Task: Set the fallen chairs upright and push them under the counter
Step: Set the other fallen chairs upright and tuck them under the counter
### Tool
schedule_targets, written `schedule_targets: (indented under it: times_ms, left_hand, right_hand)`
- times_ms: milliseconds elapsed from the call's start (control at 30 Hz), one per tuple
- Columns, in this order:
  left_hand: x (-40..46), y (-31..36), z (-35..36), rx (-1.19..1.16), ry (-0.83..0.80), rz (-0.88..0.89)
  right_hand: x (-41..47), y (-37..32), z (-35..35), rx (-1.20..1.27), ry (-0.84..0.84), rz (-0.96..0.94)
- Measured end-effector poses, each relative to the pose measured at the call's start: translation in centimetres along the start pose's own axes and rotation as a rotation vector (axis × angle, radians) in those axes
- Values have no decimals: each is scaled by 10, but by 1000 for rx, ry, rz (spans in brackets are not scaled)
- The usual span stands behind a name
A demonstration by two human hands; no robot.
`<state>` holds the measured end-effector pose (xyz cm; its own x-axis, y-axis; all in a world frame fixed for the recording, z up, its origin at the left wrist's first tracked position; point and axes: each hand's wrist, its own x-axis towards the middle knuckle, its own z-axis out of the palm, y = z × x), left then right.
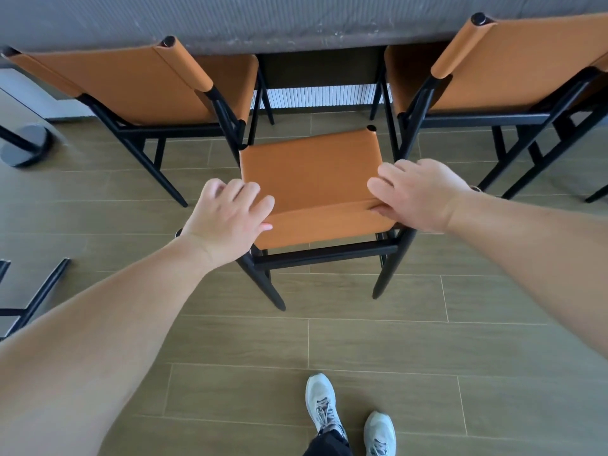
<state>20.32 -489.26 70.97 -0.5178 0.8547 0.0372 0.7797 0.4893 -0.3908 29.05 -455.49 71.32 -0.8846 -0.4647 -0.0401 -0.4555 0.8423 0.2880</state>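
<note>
Left hand (230, 215): curled over the middle chair (312, 172) back's left corner, to steer.
Right hand (418, 192): gripping the right corner, thumb under.
Counter (296, 24): top of frame; gap between neighbours fits it.

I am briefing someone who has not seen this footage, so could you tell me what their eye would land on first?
First, the middle chair, orange with a black frame, standing upright in the centre of the wood-look floor with the left hand and right hand on the two ends of its backrest. Either side stand two matching chairs, the left chair and right chair, their seats tucked under the grey counter along the top.
</note>
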Motion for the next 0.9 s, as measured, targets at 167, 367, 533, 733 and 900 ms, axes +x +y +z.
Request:
schedule_targets:
  times_ms: [167, 367, 533, 733, 900]
  left_hand:
    - [26, -27, -2, 37, -2, 4]
    - [31, -46, 0, 16, -56, 43]
    - [22, -62, 13, 25, -94, 107]
    - [34, -85, 19, 68, -11, 138]
    - [53, -101, 16, 93, 46, 103]
  right_hand:
    - [24, 26, -8, 21, -38, 52]
    - [35, 19, -14, 145, -79, 87]
    - [41, -11, -9, 165, -132, 129]
    - [59, 0, -13, 115, -107, 164]
    - [77, 26, -24, 37, -96, 183]
